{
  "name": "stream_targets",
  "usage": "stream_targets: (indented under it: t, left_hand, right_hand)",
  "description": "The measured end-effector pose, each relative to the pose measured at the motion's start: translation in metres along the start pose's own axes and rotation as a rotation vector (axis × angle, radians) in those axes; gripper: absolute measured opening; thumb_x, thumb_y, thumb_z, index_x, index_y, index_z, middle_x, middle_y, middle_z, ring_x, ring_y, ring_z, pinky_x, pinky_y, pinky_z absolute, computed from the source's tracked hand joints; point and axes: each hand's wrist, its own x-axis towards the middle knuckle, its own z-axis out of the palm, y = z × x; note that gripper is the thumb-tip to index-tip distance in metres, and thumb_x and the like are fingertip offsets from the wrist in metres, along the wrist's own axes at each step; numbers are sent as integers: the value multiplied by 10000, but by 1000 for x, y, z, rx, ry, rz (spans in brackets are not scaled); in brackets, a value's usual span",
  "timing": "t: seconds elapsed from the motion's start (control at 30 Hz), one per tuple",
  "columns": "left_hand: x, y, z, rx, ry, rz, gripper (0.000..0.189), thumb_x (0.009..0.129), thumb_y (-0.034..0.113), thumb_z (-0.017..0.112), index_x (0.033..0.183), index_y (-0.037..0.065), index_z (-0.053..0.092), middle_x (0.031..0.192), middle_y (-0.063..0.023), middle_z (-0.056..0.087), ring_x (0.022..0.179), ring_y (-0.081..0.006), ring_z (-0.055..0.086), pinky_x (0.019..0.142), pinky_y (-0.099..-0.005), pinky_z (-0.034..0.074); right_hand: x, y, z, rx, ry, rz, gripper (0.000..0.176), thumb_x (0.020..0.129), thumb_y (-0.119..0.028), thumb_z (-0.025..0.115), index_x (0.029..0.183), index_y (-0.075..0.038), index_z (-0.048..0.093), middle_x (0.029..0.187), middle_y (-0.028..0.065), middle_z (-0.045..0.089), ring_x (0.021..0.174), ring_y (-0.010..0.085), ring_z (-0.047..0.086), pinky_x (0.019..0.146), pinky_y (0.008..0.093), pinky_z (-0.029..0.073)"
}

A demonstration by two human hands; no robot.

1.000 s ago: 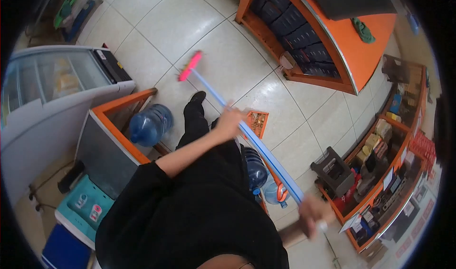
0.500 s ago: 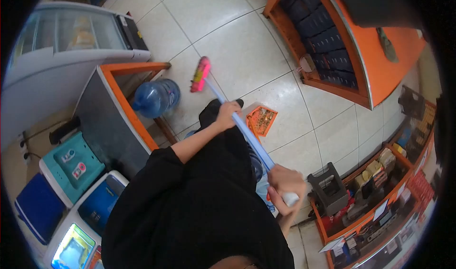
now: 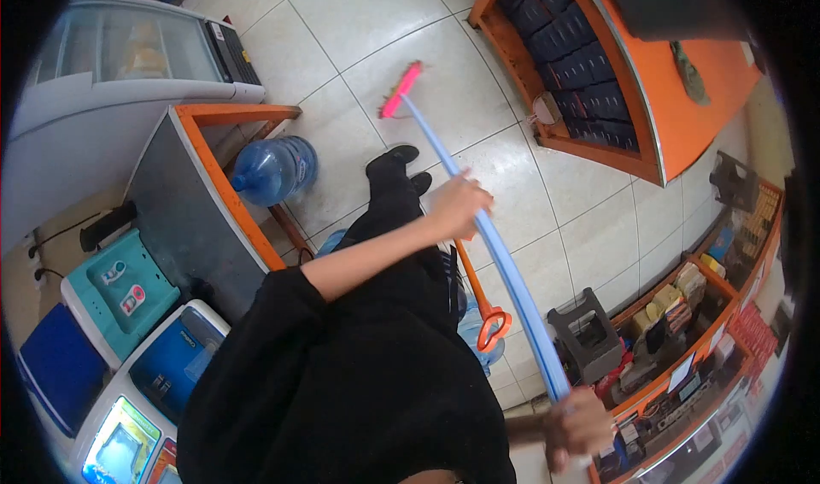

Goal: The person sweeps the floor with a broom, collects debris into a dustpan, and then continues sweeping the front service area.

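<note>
Sweeping stroke in hand, judged at full reach. Left hand (image 3: 461,204) is clenched around the broom (image 3: 511,279) at mid-handle; right hand (image 3: 574,424) is fisted on its top end. The broom head (image 3: 401,91) rests on tile, beyond and right of the water jug (image 3: 275,170). The next move calls for a flat, controlled pull.

A smooth, glossy blue plastic handle (image 3: 504,262) and pink plastic bristles (image 3: 401,90) are seen on the broom. The floor (image 3: 427,74) is laid in glossy pale tiles. The bottle (image 3: 273,168) is made of clear blue plastic.

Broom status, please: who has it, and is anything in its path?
Left hand mid-handle, right hand at top end, both gripping broom. Pink head at floor tiles. Water jug off to one side.
</note>
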Motion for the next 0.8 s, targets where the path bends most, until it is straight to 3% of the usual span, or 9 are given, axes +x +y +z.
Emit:
stream_targets:
  t: [0.1,0.13,0.17,0.27,0.33,0.47,0.57,0.67,0.8]
  left_hand:
    - [-31,-72,-5,39,86,-64,174,636,160,594,531,116,462,577,-54,491,663,-275,521,775,-482,384]
    - [-45,-93,-4,71,131,-113,214,648,149,582,515,104,421,555,-64,468,635,-281,503,727,-461,372]
    - [-61,-117,2,146,98,-214,204,643,176,616,511,113,474,581,-62,487,653,-286,514,717,-453,372]
    - [-74,-124,18,-66,315,-216,243,647,148,580,477,107,410,537,-65,441,614,-287,497,698,-451,362]
    - [-63,-107,23,-79,213,-132,255,632,86,567,505,65,347,513,-87,386,555,-270,459,602,-390,353]
    - [-40,-59,68,-380,141,-108,237,590,99,581,493,83,365,511,-65,392,544,-255,458,622,-369,368]
    - [-5,-24,90,-384,127,-25,238,606,126,577,463,89,391,514,-81,453,560,-268,493,683,-427,358]
    - [23,-3,108,-387,-9,30,184,627,136,581,513,97,442,566,-58,493,671,-230,538,832,-477,346]
    - [53,62,91,-429,-56,187,135,646,142,606,572,135,493,595,19,504,723,-176,548,980,-536,251]
  right_hand:
    - [5,67,26,-112,-39,53,327,620,-86,606,450,-84,326,389,50,369,312,206,359,359,331,326]
    - [19,81,46,-171,-56,192,265,598,-45,591,458,-64,366,419,66,381,346,229,369,409,352,339]
    - [4,104,50,-57,-118,232,217,580,-6,560,462,-50,383,425,66,384,363,239,380,443,354,350]
    - [22,107,67,-45,-234,347,248,560,81,545,474,-46,350,462,81,370,396,267,365,436,336,285]
    - [27,88,58,-66,-201,359,244,557,79,550,475,-48,358,465,77,374,397,260,375,435,329,288]
    - [45,55,57,-124,-335,331,226,531,79,571,484,-53,393,472,64,390,398,232,402,423,309,290]
    - [39,33,49,-245,-273,326,218,512,76,591,498,-59,420,483,61,416,403,205,418,412,293,283]
    - [47,39,69,-407,-403,275,213,545,61,584,484,-53,415,459,57,410,373,189,411,388,286,270]
    - [58,-8,58,-488,-317,225,254,616,36,555,441,-52,392,382,33,341,298,167,368,333,260,259]
